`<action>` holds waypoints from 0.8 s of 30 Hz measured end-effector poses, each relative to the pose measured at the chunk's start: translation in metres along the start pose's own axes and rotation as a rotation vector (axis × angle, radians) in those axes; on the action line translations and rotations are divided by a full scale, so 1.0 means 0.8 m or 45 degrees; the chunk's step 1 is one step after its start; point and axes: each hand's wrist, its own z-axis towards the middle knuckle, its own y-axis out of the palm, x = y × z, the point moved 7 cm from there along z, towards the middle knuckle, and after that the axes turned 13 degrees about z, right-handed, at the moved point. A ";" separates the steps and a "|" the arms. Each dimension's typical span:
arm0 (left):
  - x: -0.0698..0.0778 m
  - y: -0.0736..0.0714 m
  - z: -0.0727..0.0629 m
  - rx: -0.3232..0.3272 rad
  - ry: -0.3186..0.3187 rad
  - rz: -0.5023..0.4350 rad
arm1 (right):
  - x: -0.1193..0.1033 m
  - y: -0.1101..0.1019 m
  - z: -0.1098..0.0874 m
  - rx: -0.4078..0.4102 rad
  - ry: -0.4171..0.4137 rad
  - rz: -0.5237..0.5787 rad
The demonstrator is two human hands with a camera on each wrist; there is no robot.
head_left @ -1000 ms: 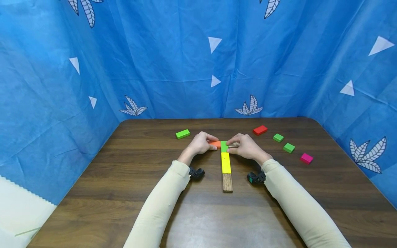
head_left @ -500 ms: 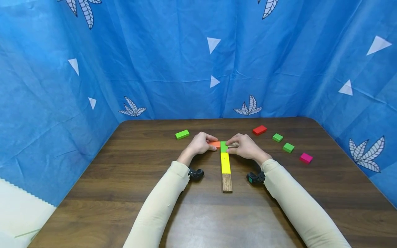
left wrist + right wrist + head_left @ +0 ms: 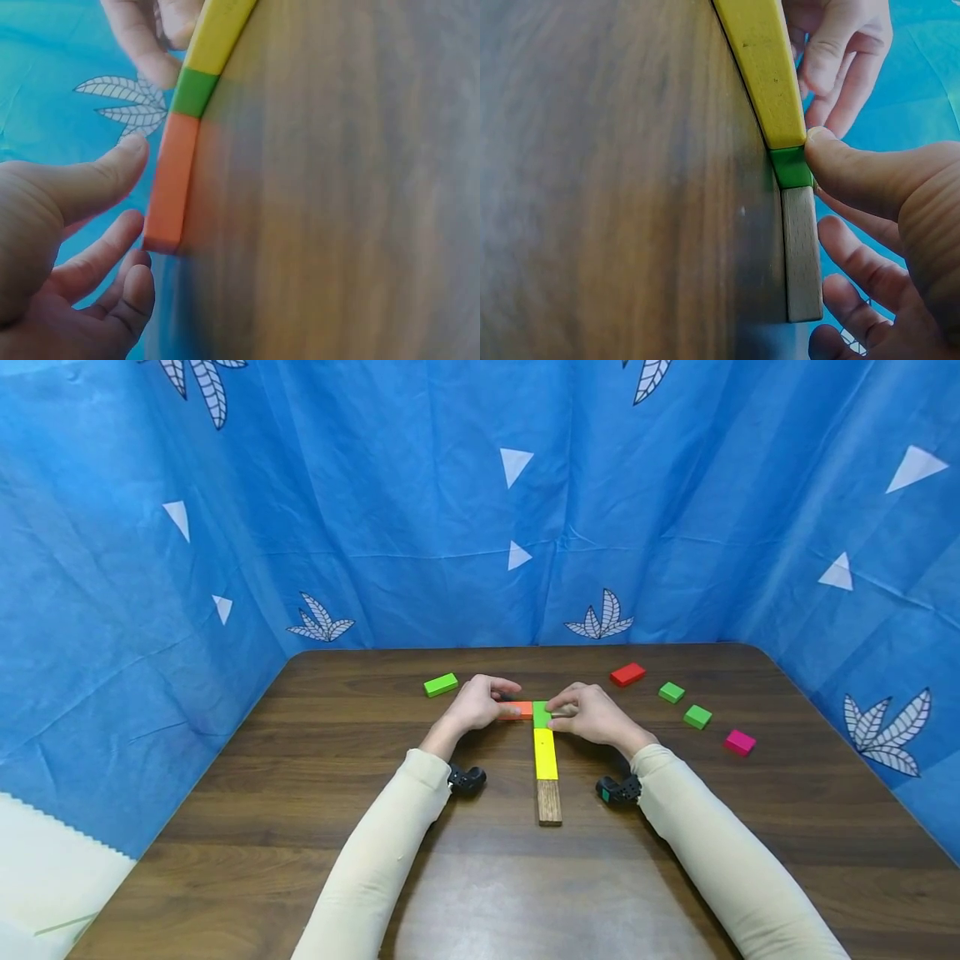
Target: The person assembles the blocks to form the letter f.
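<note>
My left hand (image 3: 474, 703) has its thumb and fingers spread apart around an orange block (image 3: 169, 184), with a gap showing between fingertips and block in the left wrist view. The orange block meets the left side of a small green block (image 3: 542, 715). My right hand (image 3: 595, 714) pinches at the green block, thumb tip by its corner with a yellow block (image 3: 546, 755). A plain pale wood block (image 3: 803, 255) joins the green one on the right, partly under the right fingers in the head view. A dark-grained block (image 3: 550, 802) continues the stem below the yellow.
On the brown table (image 3: 247, 827) lie a green block (image 3: 441, 685) at back left and a red block (image 3: 627, 674) at back right. Two small green blocks (image 3: 697, 717) and a magenta block (image 3: 740, 742) are farther right. A blue curtain (image 3: 450, 510) hangs behind.
My left fingers have come off the orange block and spread, and that hand has shifted slightly left. My right hand and the row of blocks stay put.
</note>
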 end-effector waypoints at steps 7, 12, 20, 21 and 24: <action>-0.005 -0.029 -0.005 0.054 0.013 -0.051 | 0.002 -0.001 -0.001 0.010 0.004 0.008; -0.022 -0.060 -0.006 0.186 -0.010 -0.018 | 0.001 0.000 -0.004 0.008 -0.028 0.006; -0.083 -0.094 -0.016 0.256 -0.126 0.085 | 0.000 0.000 -0.004 0.006 -0.034 -0.005; -0.092 -0.097 -0.017 0.245 -0.136 0.070 | 0.000 0.000 -0.004 0.006 -0.034 -0.004; -0.115 -0.104 -0.020 0.169 -0.154 -0.045 | -0.002 0.000 -0.004 0.006 -0.036 0.000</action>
